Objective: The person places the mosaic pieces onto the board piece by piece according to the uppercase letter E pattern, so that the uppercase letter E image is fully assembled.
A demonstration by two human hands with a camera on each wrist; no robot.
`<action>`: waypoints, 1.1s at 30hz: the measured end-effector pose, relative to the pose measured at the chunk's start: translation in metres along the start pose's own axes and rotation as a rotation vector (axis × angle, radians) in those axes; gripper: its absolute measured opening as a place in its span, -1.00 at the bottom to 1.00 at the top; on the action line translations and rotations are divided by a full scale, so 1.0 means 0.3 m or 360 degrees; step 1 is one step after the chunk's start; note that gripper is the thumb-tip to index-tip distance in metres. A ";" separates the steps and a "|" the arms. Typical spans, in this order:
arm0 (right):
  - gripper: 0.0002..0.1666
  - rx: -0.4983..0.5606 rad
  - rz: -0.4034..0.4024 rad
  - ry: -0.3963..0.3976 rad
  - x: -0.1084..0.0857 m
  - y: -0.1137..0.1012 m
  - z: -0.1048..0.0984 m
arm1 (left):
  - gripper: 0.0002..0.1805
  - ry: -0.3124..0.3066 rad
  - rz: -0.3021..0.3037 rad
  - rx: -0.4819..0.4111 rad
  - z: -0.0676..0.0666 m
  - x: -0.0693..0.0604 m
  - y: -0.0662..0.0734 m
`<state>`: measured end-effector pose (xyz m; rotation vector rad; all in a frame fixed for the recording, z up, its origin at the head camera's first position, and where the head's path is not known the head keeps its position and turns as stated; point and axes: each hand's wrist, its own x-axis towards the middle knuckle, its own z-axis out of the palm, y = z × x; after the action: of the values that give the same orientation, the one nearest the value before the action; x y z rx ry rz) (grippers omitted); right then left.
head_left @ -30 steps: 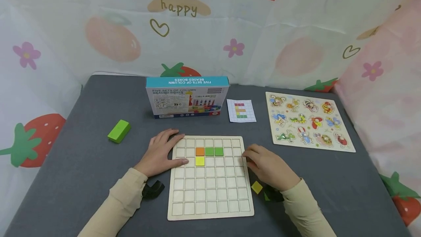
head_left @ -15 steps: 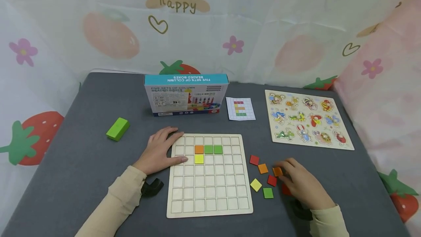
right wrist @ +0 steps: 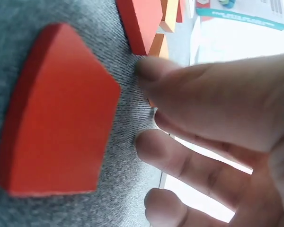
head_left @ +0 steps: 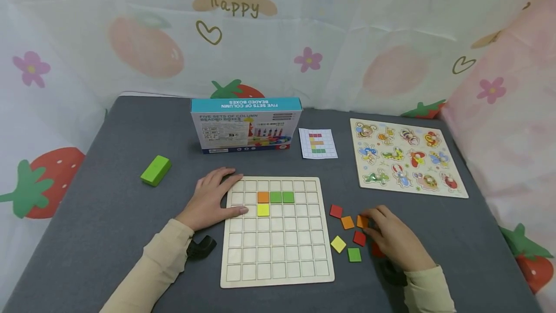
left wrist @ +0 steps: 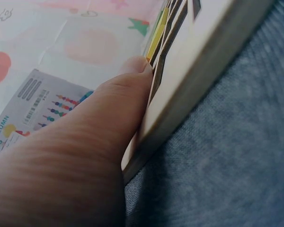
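My left hand rests at the left edge of a pale wooden grid board, fingers at its upper left corner and thumb lying on top. The thumb also shows on the board's rim in the left wrist view. In the grid sit an orange tile, two green tiles and a yellow tile. To the right of the board, my right hand pinches another orange square tile between thumb and fingers. A red tile lies beside that hand, partly hidden in the head view.
Around the right hand lie red, orange, yellow and green loose tiles. Behind the board stand a box and a pattern card. An insect puzzle is right; a green block is left.
My right hand has moved from the board's right edge to the loose tiles, uncovering several of them, and has shifted an orange tile slightly left. The left hand stays on the board.
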<state>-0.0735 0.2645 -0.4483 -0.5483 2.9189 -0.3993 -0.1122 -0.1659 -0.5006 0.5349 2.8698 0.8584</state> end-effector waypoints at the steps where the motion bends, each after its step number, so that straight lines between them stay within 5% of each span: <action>1: -0.63 -0.0001 -0.0002 0.0005 -0.001 0.000 0.000 | -0.05 0.0000 0.0002 -0.0002 0.000 0.001 0.000; 14: -0.67 -0.0028 -0.0154 0.0186 0.008 -0.034 -0.019 | -0.05 -0.0004 -0.0004 0.0001 -0.004 0.009 0.004; 25: -0.72 -0.0004 -0.0646 0.0298 0.101 -0.159 -0.001 | -0.06 0.0017 0.0022 -0.0016 0.007 0.004 -0.011; 33: -0.77 0.0069 -0.0935 0.0215 0.160 -0.273 0.056 | -0.05 0.0000 0.0002 -0.0028 0.002 -0.002 -0.004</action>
<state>-0.0871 0.1692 -0.4454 -1.4245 2.8080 -0.5789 -0.1120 -0.1667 -0.5019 0.5348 2.8595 0.8833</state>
